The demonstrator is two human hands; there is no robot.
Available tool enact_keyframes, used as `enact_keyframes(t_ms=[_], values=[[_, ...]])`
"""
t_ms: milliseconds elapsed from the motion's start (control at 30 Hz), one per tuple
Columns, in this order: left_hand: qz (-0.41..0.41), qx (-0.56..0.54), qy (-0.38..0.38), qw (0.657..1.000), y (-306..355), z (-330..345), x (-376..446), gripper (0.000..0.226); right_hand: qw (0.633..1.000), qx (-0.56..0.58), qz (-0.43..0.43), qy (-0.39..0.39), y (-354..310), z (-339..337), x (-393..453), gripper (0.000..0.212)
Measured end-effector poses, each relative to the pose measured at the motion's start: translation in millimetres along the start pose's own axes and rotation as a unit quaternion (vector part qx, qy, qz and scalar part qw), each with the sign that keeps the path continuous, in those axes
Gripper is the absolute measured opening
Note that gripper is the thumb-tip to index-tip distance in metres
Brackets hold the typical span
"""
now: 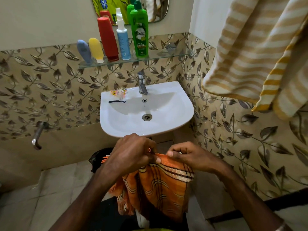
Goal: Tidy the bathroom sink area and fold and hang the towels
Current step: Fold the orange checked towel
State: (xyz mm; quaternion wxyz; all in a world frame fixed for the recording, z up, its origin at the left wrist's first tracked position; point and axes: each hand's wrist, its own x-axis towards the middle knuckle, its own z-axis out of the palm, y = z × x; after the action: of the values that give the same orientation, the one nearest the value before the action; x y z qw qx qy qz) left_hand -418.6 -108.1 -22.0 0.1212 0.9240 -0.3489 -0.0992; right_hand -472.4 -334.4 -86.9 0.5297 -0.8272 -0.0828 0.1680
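Left hand pinching one top corner of orange towel, right hand pinching the other, cloth hanging below sink. Folding seemingly just under way. Wrappers left on sink rim; bottles upright on shelf; striped towel already hanging at right.

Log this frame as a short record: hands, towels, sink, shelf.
left hand: pinches the top edge of the orange towel
right hand: pinches the same edge, close beside the left
orange towel: hangs below both hands, in front of the sink
striped towel: hangs at upper right
sink rim: small wrappers and a black strip left of the tap
glass shelf: five bottles standing
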Motion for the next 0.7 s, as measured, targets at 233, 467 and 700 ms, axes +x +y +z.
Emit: enact_keyframes(t_ms=[233, 467, 700], values=[[-0.02, 0.011, -0.01, 1.0, -6.2, 1.7, -6.6, 0.03, 0.996, -0.053, 0.066, -0.042, 3.5, -8.4, -6.4, 0.037], [-0.041, 0.037, -0.004, 0.998, -13.5, -1.4, -11.9, 0.027, 0.997, -0.08, 0.02, 0.007, -3.3, -9.8, -5.5, 0.013], [-0.012, 0.04, -0.044, 0.998, -12.1, 8.3, -10.5, 0.087, 0.995, -0.094, -0.007, 0.038, -14.1, 3.8, -0.5, 0.007]])
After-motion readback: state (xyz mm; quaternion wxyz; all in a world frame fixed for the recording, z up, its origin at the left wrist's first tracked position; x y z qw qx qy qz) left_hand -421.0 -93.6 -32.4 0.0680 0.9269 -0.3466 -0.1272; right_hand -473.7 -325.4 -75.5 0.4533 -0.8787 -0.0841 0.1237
